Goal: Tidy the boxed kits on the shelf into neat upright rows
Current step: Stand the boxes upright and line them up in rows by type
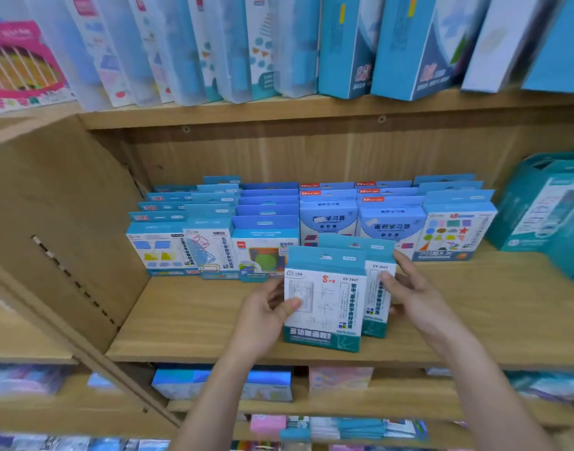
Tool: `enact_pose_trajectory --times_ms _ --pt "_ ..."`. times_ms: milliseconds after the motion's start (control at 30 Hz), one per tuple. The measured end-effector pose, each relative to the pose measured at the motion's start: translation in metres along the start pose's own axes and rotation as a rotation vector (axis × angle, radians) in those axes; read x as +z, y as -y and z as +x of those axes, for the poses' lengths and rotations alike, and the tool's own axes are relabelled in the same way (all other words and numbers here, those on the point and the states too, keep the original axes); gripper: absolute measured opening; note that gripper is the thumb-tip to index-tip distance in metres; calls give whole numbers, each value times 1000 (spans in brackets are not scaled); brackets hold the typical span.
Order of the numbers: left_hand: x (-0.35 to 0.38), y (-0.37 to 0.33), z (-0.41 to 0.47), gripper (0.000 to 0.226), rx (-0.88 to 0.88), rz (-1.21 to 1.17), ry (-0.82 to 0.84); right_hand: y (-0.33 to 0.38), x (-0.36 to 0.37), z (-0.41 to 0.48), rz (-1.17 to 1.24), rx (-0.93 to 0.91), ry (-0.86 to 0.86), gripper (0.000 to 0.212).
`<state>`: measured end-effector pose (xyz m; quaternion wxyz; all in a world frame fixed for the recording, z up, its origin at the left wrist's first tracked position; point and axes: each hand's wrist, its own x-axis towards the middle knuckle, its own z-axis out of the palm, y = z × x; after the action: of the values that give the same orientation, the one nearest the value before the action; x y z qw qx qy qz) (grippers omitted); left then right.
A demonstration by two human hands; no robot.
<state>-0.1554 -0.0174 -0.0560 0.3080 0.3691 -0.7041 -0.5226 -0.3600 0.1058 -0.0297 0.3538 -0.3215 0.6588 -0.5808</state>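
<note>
Two bare forearms reach up from below, over the blurred lower shelves (pixel 341 382) packed with goods. The left hand (pixel 266 310) grips the front box (pixel 324 304) by its left edge: the thumb lies pressed on the white face and the fingers curl round behind. The right hand (pixel 412 294) pinches the rear box (pixel 378 288) the same way from the right, thumb on the face and fingers stretched up behind its teal header.

Both boxes stand upright and face outward. The rear one sits tight behind the front one and is offset to the right, so only a strip of it shows. They are at the front of the wooden shelf (pixel 197 320); I cannot tell whether their bottoms rest on the board or hang just above it.

Behind them, well back on the same board, the rows (pixel 266 242) of blue kits stand in six files, each box upright behind the next. Teal cartons (pixel 545 216) crowd the right end. On the board above, tall boxes (pixel 347 50) lean sideways.
</note>
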Motion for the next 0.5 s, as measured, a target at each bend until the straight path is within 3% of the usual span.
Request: enact_pose_trajectory --times_ms 133,333,500 --pt "21 -5 4 34 45 74 -19 -4 -5 1 35 11 -7 39" --pt "43 -1 6 28 89 181 -75 4 -7 -5 -33 -17 113 68" --pt "60 -3 2 31 93 183 -133 -1 -14 -5 -60 -34 52 74"
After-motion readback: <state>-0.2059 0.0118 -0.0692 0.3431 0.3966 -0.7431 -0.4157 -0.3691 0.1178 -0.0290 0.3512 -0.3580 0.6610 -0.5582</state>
